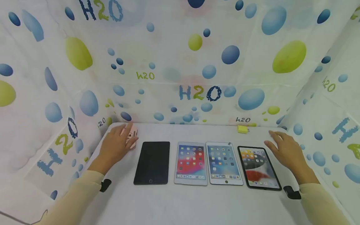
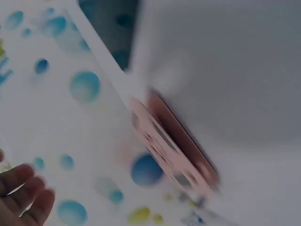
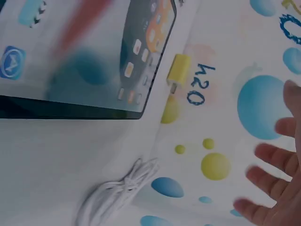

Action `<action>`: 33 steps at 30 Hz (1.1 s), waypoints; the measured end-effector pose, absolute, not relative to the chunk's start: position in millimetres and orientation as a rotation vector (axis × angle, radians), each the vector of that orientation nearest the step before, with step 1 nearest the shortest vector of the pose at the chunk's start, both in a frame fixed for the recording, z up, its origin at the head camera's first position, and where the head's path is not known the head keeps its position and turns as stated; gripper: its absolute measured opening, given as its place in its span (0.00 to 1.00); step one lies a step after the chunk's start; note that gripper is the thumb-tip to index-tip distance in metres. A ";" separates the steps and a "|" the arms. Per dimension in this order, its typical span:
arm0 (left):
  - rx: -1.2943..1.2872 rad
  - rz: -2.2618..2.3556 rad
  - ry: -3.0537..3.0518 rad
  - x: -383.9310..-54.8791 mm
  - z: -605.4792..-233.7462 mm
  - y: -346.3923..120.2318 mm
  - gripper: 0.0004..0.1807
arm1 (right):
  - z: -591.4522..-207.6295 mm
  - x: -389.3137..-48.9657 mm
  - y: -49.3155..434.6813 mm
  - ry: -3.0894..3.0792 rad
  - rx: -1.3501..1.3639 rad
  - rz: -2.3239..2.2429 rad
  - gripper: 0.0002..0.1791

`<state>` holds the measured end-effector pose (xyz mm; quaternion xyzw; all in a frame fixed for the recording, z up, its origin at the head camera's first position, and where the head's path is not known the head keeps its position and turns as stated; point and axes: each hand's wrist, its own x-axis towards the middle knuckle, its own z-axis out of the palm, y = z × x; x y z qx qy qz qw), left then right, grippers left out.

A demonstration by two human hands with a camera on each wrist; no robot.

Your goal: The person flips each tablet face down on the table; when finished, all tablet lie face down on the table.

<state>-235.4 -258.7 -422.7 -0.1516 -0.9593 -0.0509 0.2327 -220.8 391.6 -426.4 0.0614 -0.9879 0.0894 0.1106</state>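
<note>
My left hand (image 1: 114,143) hovers at the back left with its fingers spread, overlapping a pink folded item (image 1: 132,136) with a cartoon print. In the left wrist view that pink item (image 2: 171,148) stands on edge as two thin panels, apart from the fingers (image 2: 40,207). At the right, my right hand (image 1: 288,153) is held with fingers loosely extended and nothing in them. Nearest to it lies a black-framed tablet (image 1: 258,167) with a lit screen. A bundled white cable (image 3: 124,188) shows in the right wrist view; the right hand hides it from the head view.
Left of the black-framed tablet lie two lit white tablets (image 1: 191,163) (image 1: 224,163) and a dark-screened black tablet (image 1: 152,163). A yellow plug adapter (image 1: 242,129) lies near the table's back edge. Patterned sheets (image 1: 168,56) enclose the white table (image 1: 191,203) at back and sides.
</note>
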 end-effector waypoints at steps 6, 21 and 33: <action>-0.434 -0.591 -2.800 -229.5 -424.0 -194.5 0.23 | -439.0 -207.5 402.5 -3.030 0.109 0.647 0.38; -0.424 -2.477 -2.764 -204.4 -451.8 45.0 0.26 | -479.4 -171.4 431.9 -3.117 -0.183 1.087 0.38; -0.060 -2.506 -2.768 -175.9 -458.8 138.7 0.33 | -485.9 -154.4 429.3 -2.938 -0.413 1.547 0.45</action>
